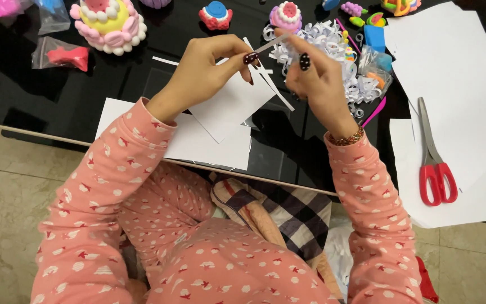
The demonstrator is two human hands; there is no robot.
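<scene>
My left hand (206,70) and my right hand (316,76) are raised over a black glossy table (57,107), both pinching the same narrow white paper strip (270,43) between thumb and fingers. The strip runs between the two hands, tilted up to the right. Just behind my right hand lies a pile of curled white paper strips (333,45). Below my left hand sit white paper sheets (220,121) and loose cut strips (277,93). Both arms wear pink patterned sleeves; a beaded bracelet (347,138) circles my right wrist.
Red-handled scissors (434,157) lie on white sheets (457,79) at the right. Clay model cakes (109,22) and small clay figures (216,14) stand along the table's far side, with bagged clay (63,54) at the left. A pink tool (373,111) lies by the curls. A checked cushion (288,208) is below.
</scene>
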